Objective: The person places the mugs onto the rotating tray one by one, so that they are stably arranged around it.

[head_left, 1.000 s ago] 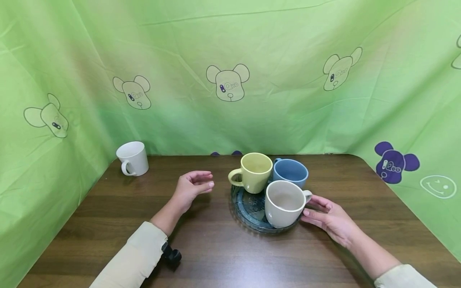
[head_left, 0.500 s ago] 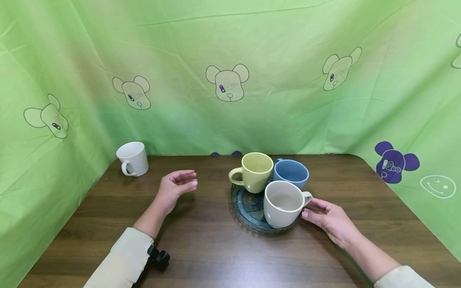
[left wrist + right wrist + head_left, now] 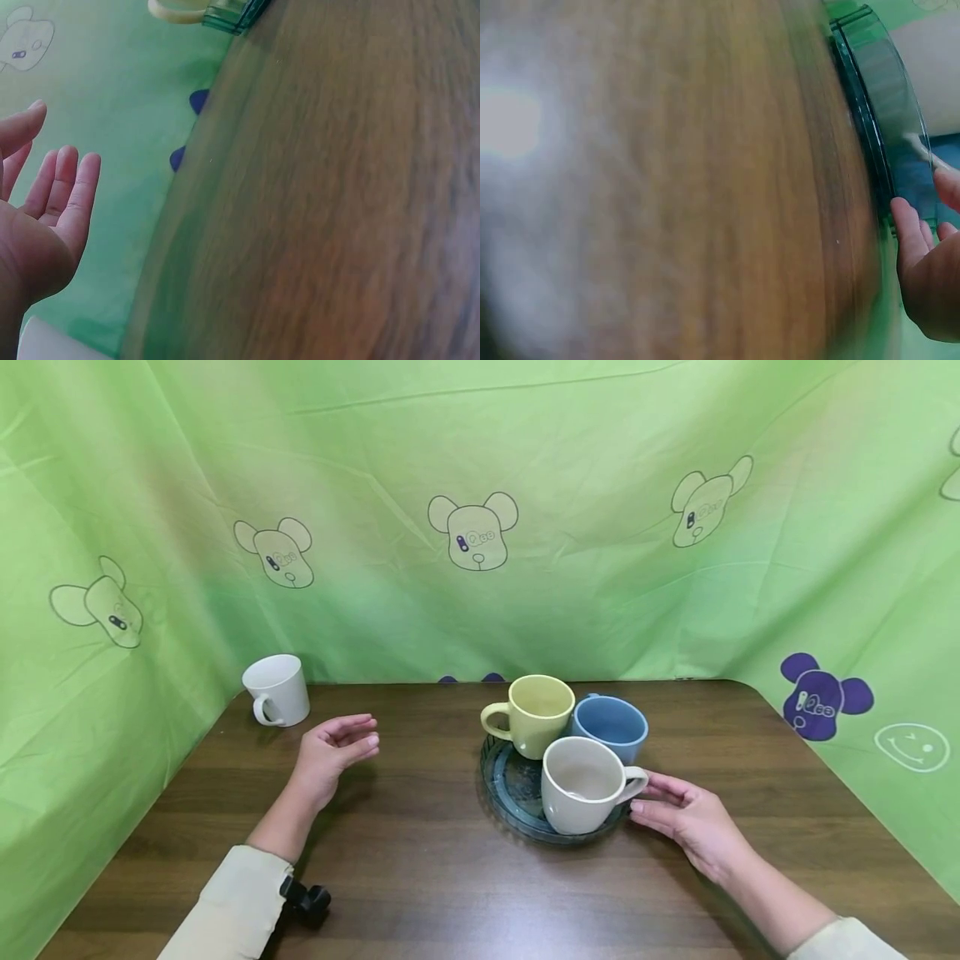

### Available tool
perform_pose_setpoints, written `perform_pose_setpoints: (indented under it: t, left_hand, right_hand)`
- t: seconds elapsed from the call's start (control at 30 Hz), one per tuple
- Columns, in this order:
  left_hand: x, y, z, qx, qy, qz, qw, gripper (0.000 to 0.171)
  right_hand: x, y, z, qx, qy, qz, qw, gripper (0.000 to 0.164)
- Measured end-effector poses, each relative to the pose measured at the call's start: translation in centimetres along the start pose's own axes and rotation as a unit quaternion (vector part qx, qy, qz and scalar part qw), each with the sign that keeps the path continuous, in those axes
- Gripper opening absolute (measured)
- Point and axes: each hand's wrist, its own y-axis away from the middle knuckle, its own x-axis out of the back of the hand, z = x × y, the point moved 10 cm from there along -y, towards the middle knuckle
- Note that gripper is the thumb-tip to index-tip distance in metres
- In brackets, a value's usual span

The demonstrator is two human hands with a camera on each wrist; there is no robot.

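A round clear turntable tray (image 3: 517, 818) with a raised see-through rim stands on the table. On it are a yellow mug (image 3: 538, 718), a blue mug (image 3: 611, 727) and, at the front, a beige mug (image 3: 579, 789) whose handle points right. My right hand (image 3: 693, 827) is at the tray's right edge; in the right wrist view its fingertips (image 3: 902, 210) touch the tray's lower edge, the thumb near the rim. My left hand (image 3: 326, 760) hovers left of the tray with loosely bent fingers and holds nothing. A white mug (image 3: 277, 693) stands beyond it.
The wooden table (image 3: 435, 877) meets a green printed curtain (image 3: 360, 610) at the back and sides. A black wrist mount (image 3: 306, 900) sits at the left sleeve. The white mug is near the table's back left corner.
The tray has turned a little clockwise: the yellow mug shifted right, the blue one right and nearer, the beige one left. My left hand moved left, away from it; my right hand stayed nearly still.
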Motion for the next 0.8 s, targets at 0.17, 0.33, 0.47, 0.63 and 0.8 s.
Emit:
perform_pose_setpoints:
  t: [0.17, 0.33, 0.47, 0.63, 0.8]
  left_hand:
    - [1.0, 0.1, 0.3, 0.002, 0.005, 0.008, 1.0, 0.038]
    - [2.4, 0.2, 0.8, -0.008, 0.008, 0.022, 0.9997, 0.031]
    - [3.5, 0.4, 1.4, -0.021, 0.009, 0.036, 0.9991, 0.028]
    - [4.9, 0.6, 2.0, -0.032, 0.025, 0.058, 0.9975, 0.028]
    - [6.0, 0.8, 2.4, -0.043, 0.049, 0.073, 0.9952, 0.029]
  right_hand:
    - [-0.5, -0.2, -0.1, 0.004, -0.035, -0.046, 0.998, 0.044]
    - [-0.5, -0.5, 0.2, -0.004, -0.027, -0.048, 0.998, 0.045]
    - [-0.3, -0.5, 0.2, -0.008, -0.029, -0.03, 0.999, 0.044]
    - [-0.1, -0.3, 0.2, -0.007, -0.026, -0.014, 1.0, 0.043]
    - [-0.1, -0.1, 0.4, -0.013, -0.023, -0.004, 1.0, 0.041]
